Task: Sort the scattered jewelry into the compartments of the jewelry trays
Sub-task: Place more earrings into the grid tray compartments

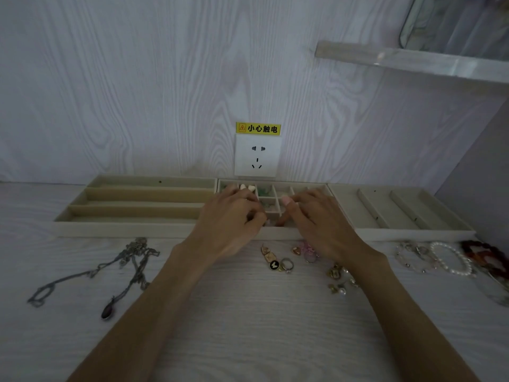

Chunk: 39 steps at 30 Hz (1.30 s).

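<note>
Three beige jewelry trays stand in a row against the wall. Both hands hover over the middle tray (275, 233) with its small square compartments, some holding small pieces. My left hand (231, 219) has its fingers curled toward the thumb over a front compartment; what lies between them is hidden. My right hand (316, 219) points its index finger down into the same front area, thumb raised. Loose rings (278, 264) and earrings (337, 272) lie on the table just in front of the tray.
The left tray (124, 230) has long slots, the right tray (413, 233) slanted dividers. Tangled necklaces (135, 257) with a dark pendant (107, 311) lie at the left, a pearl bracelet (451, 260) and a red bracelet (484, 257) at the right. A wall socket (257, 155) sits behind the trays.
</note>
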Motion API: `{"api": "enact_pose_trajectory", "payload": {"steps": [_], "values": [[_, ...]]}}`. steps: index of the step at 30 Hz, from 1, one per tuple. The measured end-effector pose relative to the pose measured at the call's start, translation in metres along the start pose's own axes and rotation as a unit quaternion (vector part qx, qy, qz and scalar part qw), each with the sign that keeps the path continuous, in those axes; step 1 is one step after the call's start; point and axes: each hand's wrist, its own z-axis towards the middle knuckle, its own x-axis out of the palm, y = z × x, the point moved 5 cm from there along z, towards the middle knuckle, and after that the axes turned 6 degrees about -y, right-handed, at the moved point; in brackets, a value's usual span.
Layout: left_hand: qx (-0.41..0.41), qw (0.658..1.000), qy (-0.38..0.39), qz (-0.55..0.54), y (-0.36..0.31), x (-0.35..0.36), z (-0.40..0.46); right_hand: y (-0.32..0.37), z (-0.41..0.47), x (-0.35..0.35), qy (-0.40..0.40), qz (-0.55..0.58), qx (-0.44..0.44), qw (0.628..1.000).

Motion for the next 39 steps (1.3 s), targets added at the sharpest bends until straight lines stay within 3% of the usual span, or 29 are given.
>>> {"api": "enact_pose_trajectory", "payload": {"steps": [5, 11, 14, 24, 31, 39], "values": [[0.005, 0.999, -0.01, -0.036, -0.002, -0.008, -0.001, -0.008, 0.005, -0.013, -0.012, 0.11, 0.031, 0.993], [-0.047, 0.97, -0.138, -0.194, -0.004, -0.035, -0.009, -0.008, -0.006, -0.045, -0.021, 0.172, 0.042, 0.984], [-0.051, 0.963, -0.168, -0.206, -0.007, -0.037, -0.019, -0.012, -0.016, -0.048, -0.009, 0.173, 0.051, 0.984], [0.012, 0.98, -0.076, -0.181, -0.014, -0.02, -0.038, -0.03, -0.033, -0.051, -0.004, 0.167, 0.077, 0.983], [-0.024, 0.987, -0.076, -0.136, -0.001, -0.025, -0.037, -0.039, -0.041, -0.055, -0.021, 0.18, 0.102, 0.978], [-0.008, 0.992, -0.061, -0.107, -0.003, -0.024, -0.036, -0.037, -0.048, -0.038, 0.02, 0.074, 0.08, 0.994]]}}
